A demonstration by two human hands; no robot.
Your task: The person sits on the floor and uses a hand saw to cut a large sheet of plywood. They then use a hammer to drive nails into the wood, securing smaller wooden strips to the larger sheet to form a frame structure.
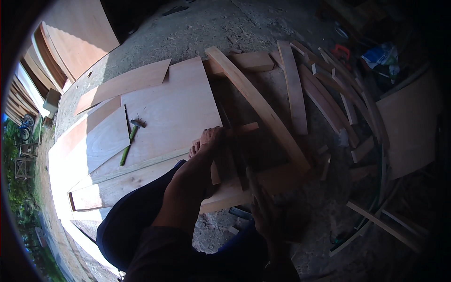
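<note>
My left hand (211, 137) is closed over a short wooden strip (246, 129), pressing it down at the right edge of a pale plywood sheet (171, 103). The strip's end sticks out to the right of my knuckles. In deep shade, my right hand (264, 204) is closed round the handle end of what looks like a handsaw (238, 157). Its thin dark blade points away from me and crosses the strip just right of my left hand. Shadow hides the blade's teeth and most of my right fingers. My bent left knee (136, 202) rests on the boards.
A hammer (130, 142) with a green handle lies on the plywood, left of my hands. A long timber (258, 101) slants across the right side. Several more lengths of wood (324, 101) lie beyond it. Sheets (80, 37) lean at the upper left.
</note>
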